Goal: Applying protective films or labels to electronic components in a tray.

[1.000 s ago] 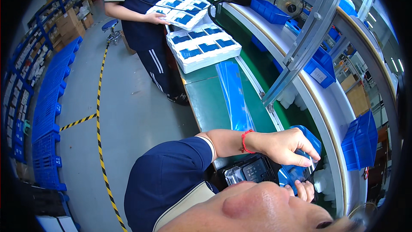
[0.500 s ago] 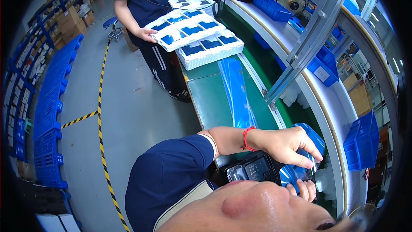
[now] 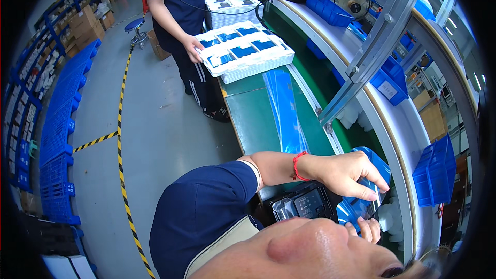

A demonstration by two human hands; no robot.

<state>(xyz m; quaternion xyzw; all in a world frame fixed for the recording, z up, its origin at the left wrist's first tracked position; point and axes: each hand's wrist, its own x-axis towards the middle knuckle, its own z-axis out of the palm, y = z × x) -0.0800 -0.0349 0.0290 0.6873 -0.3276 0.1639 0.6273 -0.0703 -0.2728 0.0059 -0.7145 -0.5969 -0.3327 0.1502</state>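
Green tabletop (image 3: 253, 119) stretches beyond fingers (image 3: 369, 228) touching glossy, light-streaked blue film (image 3: 350, 210).

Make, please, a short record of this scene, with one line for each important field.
Left hand: over a shiny blue item, red bracelet at its wrist
Right hand: fingers at the same item, rest hidden
Near the hands: dark box
Table: green, with blue strips
Co-worker's hand: holding the edge of a white tray
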